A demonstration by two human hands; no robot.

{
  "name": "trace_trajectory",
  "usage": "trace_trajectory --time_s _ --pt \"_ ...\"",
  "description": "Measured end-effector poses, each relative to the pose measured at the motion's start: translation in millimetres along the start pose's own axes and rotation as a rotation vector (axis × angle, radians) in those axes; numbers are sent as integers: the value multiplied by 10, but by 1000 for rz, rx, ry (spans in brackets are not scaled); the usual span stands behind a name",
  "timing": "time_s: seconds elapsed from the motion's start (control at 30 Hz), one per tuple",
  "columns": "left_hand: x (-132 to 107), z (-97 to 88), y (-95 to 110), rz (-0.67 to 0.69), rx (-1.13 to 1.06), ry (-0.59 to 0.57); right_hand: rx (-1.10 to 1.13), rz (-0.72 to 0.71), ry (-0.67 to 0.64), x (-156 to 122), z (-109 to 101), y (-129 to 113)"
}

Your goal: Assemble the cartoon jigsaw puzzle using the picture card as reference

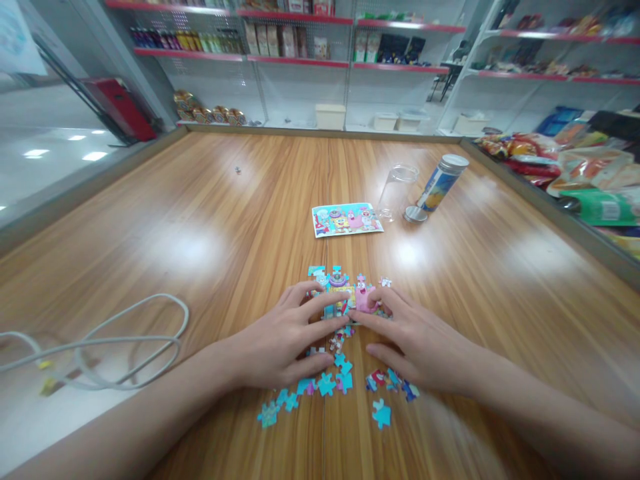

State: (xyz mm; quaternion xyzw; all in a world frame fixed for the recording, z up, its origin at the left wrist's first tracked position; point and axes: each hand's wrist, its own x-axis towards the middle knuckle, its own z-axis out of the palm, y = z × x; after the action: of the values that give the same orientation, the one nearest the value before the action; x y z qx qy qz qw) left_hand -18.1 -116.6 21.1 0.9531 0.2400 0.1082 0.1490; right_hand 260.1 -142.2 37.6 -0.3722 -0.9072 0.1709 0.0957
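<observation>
A partly joined jigsaw puzzle (345, 285) lies on the wooden table (200, 220) in front of me. My left hand (285, 337) rests on its left side, fingers stretched flat over the pieces. My right hand (415, 340) lies on its right side, fingers flat and pressing near a pink figure. Several loose blue pieces (325, 385) are scattered below and between my hands, one (381, 414) nearest me. Farther out lies a colourful reference picture card (347, 219).
A clear plastic tube (397, 190), its metal lid (415, 214) and a printed canister (443, 182) stand beyond the card. A white cable (125, 340) loops at left. Snack bags (575, 167) pile at right. Shelves (300, 63) line the back.
</observation>
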Motion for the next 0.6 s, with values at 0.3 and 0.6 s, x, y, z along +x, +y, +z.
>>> trace_trajectory --time_s 0.3,0.6 --pt "-33 -26 -121 -85 59 7 3 -5 15 -5 0 12" --pt "-66 -59 -242 -212 72 170 -3 -8 -7 -3 -12 15"
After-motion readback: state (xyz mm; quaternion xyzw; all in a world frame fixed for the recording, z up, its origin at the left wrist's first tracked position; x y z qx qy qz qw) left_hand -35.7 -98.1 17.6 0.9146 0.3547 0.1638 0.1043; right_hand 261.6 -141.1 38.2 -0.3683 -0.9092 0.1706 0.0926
